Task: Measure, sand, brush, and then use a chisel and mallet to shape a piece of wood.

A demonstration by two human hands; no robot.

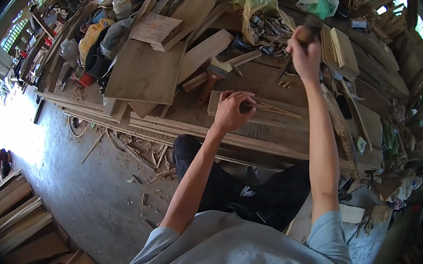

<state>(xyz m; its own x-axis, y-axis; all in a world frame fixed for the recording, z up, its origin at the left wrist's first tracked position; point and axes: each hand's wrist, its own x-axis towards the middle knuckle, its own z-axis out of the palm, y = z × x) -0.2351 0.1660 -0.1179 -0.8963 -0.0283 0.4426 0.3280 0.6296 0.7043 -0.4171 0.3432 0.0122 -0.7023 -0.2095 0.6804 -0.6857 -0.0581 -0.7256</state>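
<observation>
head | left hand (232, 111) pinches thin wooden sticks (271, 108) flat against plank (275, 119), steadying them | right hand (305, 51) raised, gripping wooden-handled tool (306, 32), likely for striking

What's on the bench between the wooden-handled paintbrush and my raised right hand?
In the head view, bare dark benchtop with a few small wood scraps lies between the wooden-handled paintbrush and the right hand.

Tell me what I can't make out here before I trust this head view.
- Tool in the right hand: blurred by motion, and the fist covers its handle.
- Thin wood strips under the left hand: the fingers hide the near ends.
- Contents of the yellow plastic bag: too small to tell.
- Bench's right end: bent and dark at the fisheye rim.
</observation>
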